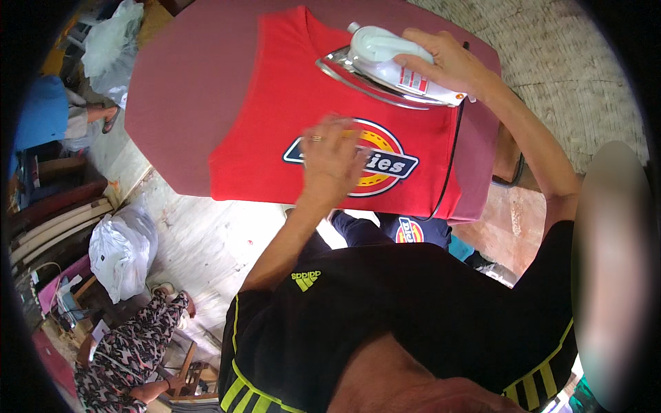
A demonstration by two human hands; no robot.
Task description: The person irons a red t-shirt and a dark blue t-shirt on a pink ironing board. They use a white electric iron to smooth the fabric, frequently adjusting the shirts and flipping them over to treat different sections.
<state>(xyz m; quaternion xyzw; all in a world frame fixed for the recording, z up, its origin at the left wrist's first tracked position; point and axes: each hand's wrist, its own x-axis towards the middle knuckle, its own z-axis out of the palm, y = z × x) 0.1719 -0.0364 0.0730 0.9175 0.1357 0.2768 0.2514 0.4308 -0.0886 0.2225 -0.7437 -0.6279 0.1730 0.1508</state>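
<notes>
The right hand (454, 63) is clamped round a white iron (372, 49). To its left, the blurred left hand (332, 162), fingers apart, lies over a red garment (265, 127).

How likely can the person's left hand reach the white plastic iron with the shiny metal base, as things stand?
Probably yes: the left hand is over the red cloth garment, close to the iron, and nothing stands between them, though the right hand grips the handle.
</notes>
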